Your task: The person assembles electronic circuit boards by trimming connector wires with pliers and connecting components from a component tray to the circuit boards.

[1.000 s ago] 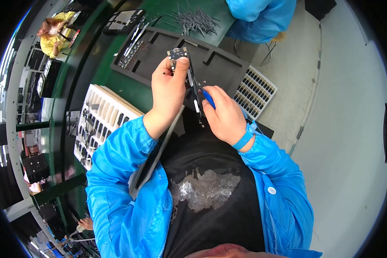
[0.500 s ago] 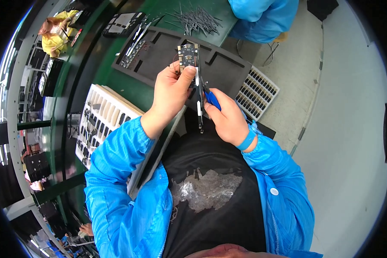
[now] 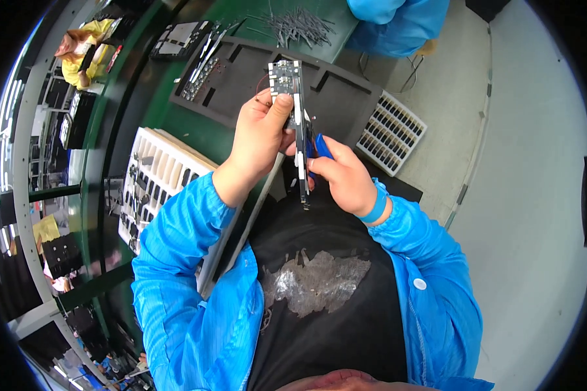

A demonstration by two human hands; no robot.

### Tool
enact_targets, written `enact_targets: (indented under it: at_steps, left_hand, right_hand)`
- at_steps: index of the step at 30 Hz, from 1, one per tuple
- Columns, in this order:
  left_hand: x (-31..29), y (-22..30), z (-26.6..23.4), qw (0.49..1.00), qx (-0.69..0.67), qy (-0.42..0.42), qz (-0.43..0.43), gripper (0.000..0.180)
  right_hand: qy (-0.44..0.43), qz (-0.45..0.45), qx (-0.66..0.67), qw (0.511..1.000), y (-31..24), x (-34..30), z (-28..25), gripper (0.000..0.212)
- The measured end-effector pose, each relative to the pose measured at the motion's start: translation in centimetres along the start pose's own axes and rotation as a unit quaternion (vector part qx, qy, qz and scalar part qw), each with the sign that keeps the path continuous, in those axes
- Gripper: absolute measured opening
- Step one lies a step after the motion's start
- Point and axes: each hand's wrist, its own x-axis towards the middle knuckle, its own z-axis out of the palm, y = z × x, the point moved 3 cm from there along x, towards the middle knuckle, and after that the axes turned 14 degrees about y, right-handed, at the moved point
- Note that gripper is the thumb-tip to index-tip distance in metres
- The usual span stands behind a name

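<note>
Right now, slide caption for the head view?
Left hand grips a circuit board; right hand holds a blue tool beside it.

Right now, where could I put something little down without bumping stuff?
Bare green table shows between the left white tray and the dark tray. The dark tray's right part looks bare too, between the held circuit board and the right white tray. It's crowded by the small parts at the dark tray's left end and the gray strips beyond.

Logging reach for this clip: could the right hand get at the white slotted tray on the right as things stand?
Probably yes: the white slotted tray lies just beyond the right hand, with nothing visible between them. That hand holds a blue-handled tool, though, which may hamper grasping.
</note>
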Motion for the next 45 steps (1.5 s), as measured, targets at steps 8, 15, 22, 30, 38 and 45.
enact_targets:
  at_steps: [8,15,22,30,38,45]
  left_hand:
    - [0.4,0.1,-0.4,0.998,0.038,-0.047,-0.005,0.034]
    - [2.3,3.7,-4.1,0.983,0.165,-0.073,0.015,0.029]
    - [6.2,2.4,-4.9,0.866,0.485,-0.122,0.008,0.035]
    - [11.2,-0.9,-3.3,0.716,0.635,-0.046,0.286,0.043]
    - [6.7,1.9,-3.0,0.978,0.185,-0.020,0.090,0.056]
    - [1.3,2.0,0.6,0.982,0.146,0.032,0.114,0.027]
  right_hand:
    - [0.033,0.017,0.088,0.995,0.7,0.3,0.1,0.029]
    - [0.103,-0.088,0.003,0.991,0.4,-0.2,-2.0,0.027]
    - [0.123,-0.079,-0.033,0.989,0.3,-1.8,-2.6,0.027]
    - [0.112,-0.100,-0.105,0.983,0.9,-2.0,-2.7,0.024]
    - [0.137,-0.154,-0.239,0.949,1.1,-1.6,-3.2,0.027]
    - [0.122,-0.244,-0.374,0.886,-0.4,-1.6,-1.3,0.026]
